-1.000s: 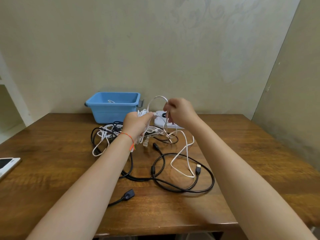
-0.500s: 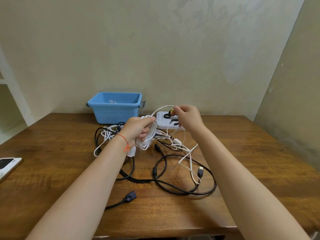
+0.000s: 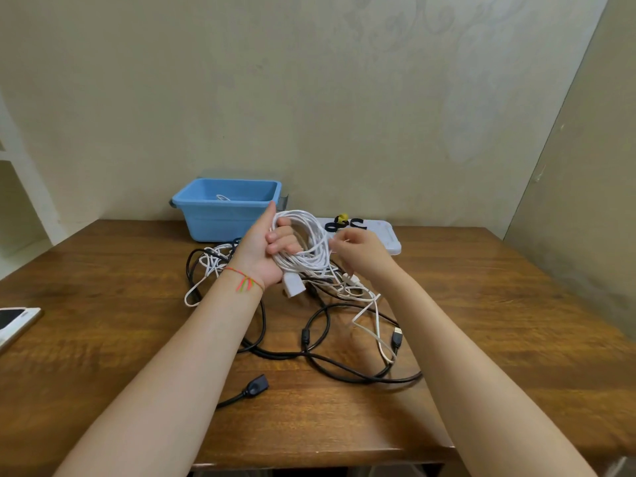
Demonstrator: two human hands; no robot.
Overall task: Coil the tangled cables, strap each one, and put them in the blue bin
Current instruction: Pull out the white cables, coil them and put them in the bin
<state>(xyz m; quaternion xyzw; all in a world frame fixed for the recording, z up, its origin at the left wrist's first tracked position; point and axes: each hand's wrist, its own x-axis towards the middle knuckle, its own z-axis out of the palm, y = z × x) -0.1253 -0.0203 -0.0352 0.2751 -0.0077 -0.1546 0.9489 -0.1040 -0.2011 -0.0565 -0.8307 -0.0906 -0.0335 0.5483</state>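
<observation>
Left hand grips a white cable coil above the desk — fingers curled through the loops, thumb up along the coil's left side. A white plug block hangs from the coil just below the palm. Red-orange thread bracelet on the left wrist.

Right hand is just right of the coil, fingers curled, pinching a white strand at the coil's edge. From there loose white cable trails down onto the desk, over the black loops.

Still on the desk: a tangle of black cable with a USB plug on the right and a black socket end near the front edge; a smaller white tangle left of the left wrist.

Blue bin sits at the back against the wall, behind the left hand — one bit of white cable visible inside. Right of it, a white tray carrying black straps and a small yellow item. Phone at the desk's left edge.
</observation>
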